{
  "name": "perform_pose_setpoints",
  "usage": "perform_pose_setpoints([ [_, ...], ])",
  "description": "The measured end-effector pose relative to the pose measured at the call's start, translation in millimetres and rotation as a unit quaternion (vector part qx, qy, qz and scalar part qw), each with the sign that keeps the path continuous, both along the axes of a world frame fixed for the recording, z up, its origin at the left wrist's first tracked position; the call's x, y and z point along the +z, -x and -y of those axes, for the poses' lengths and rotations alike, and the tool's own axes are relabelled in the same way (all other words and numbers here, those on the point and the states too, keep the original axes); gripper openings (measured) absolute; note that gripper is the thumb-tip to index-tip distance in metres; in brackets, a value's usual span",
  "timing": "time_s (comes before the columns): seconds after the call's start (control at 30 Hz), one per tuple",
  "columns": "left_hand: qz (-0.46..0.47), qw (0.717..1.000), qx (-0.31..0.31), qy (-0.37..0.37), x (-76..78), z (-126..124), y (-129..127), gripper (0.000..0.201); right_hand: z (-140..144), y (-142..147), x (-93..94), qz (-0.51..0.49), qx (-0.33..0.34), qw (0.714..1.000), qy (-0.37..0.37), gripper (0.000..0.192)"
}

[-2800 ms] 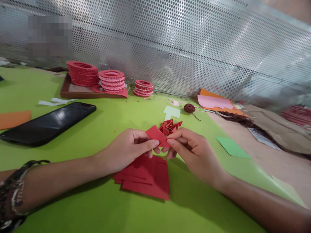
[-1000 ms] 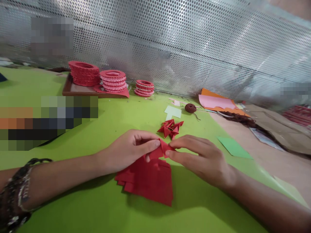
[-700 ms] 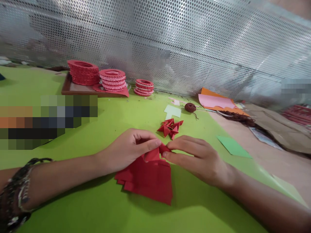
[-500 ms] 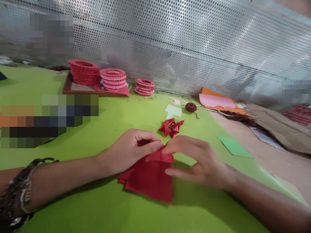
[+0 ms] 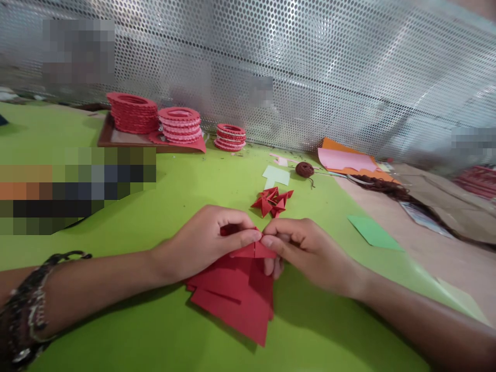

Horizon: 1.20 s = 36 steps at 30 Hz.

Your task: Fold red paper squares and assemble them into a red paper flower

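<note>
Starting at the table's (image 5: 116, 320) left edge, I see a matte lime-green cover and a beaded bracelet (image 5: 27, 305) on my left wrist. Toward the far left corner a flat brown tray (image 5: 116, 139) carries stacks of red scalloped paper rings (image 5: 134, 111); a smaller stack (image 5: 231, 137) stands just beside it, all against the perforated metal screen (image 5: 310, 77).

My left hand (image 5: 205, 243) curls near the table's middle, thumb and forefinger pressed together on the left half of the folded red piece (image 5: 253, 251), a small flat wedge with a crease down its centre. My right hand (image 5: 306, 250) meets it fingertip to fingertip, pinching the right half, the other fingers tucked under. The piece sits between both thumbs, held just above the loose pile of red paper squares (image 5: 236, 294), smooth card lying fanned on the cover nearer my edge.

Compared with half a second ago, my right hand has closed from a flat, spread press into a tight pinch, the piece looks flatter, and the pile has fanned out toward me.

Beyond the hands lies a cluster of finished red folded points (image 5: 272, 201), then a pale paper scrap (image 5: 276, 175) and a brown ball of thread (image 5: 305, 168). Toward the right edge lie a green paper square (image 5: 370, 233) and pink and orange sheets (image 5: 344, 159).
</note>
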State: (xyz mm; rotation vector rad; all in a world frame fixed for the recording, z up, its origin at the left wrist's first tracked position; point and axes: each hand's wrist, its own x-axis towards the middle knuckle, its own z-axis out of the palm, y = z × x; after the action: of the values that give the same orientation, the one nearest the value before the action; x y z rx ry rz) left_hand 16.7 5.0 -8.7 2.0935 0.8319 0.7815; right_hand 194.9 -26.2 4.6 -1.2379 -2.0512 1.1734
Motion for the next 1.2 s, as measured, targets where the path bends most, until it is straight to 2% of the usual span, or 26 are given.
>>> perform_pose_setpoints([
  [0.17, -0.048, 0.999, 0.006, -0.008, 2.3, 1, 0, 0.024, 0, 0, -0.9, 0.025, 0.020, 0.999, -0.026, 0.025],
  [0.4, -0.049, 0.999, -0.025, -0.003, 3.8, 5, 0, 0.026, 3, 2, 1.2, 0.089, 0.015, 0.983, -0.159, 0.025],
  [0.53, -0.029, 0.998, -0.032, 0.051, 4.6, 6, 0, 0.024, 1, -1, 0.1, 0.110, 0.023, 0.966, -0.232, 0.021],
  [0.6, -0.011, 0.996, -0.026, 0.090, 4.5, 4, 0, 0.022, -1, -5, -0.9, 0.123, 0.031, 0.941, -0.312, 0.011],
  [0.67, 0.007, 0.993, -0.012, 0.119, 4.3, 3, 0, 0.021, -4, -8, -1.8, 0.136, 0.068, 0.895, -0.420, 0.025],
  [0.7, 0.014, 0.991, -0.005, 0.132, 4.2, 2, 0, 0.022, -5, -10, -2.1, 0.145, 0.091, 0.866, -0.470, 0.025],
  [0.77, 0.014, 0.988, -0.002, 0.155, 4.3, 2, -1, 0.021, -6, -11, -2.2, 0.159, 0.122, 0.823, -0.532, 0.014],
  [0.8, 0.010, 0.987, -0.002, 0.162, 4.4, 2, -2, 0.020, -6, -11, -1.8, 0.159, 0.122, 0.817, -0.540, 0.011],
  [0.83, 0.006, 0.986, -0.006, 0.167, 4.5, 3, -2, 0.017, -6, -10, -1.2, 0.151, 0.112, 0.825, -0.534, 0.012],
  [0.9, 0.009, 0.986, -0.017, 0.164, 4.2, 4, -3, 0.017, -4, -8, 0.6, 0.117, 0.068, 0.866, -0.482, 0.011],
  [0.97, 0.030, 0.990, -0.030, 0.138, 3.2, 6, -3, 0.023, -2, -6, 2.1, 0.073, 0.006, 0.918, -0.391, 0.008],
  [1.03, 0.045, 0.994, -0.041, 0.096, 1.7, 7, -2, 0.031, -2, -3, 2.5, 0.024, -0.043, 0.957, -0.285, 0.008],
  [1.1, 0.046, 0.996, -0.051, 0.057, 0.6, 7, -1, 0.043, -2, -1, 1.6, -0.019, -0.061, 0.979, -0.195, 0.011],
  [1.2, 0.012, 0.997, -0.052, 0.052, 1.1, 7, -1, 0.033, -2, 2, 0.3, -0.051, -0.066, 0.989, -0.124, 0.010],
])
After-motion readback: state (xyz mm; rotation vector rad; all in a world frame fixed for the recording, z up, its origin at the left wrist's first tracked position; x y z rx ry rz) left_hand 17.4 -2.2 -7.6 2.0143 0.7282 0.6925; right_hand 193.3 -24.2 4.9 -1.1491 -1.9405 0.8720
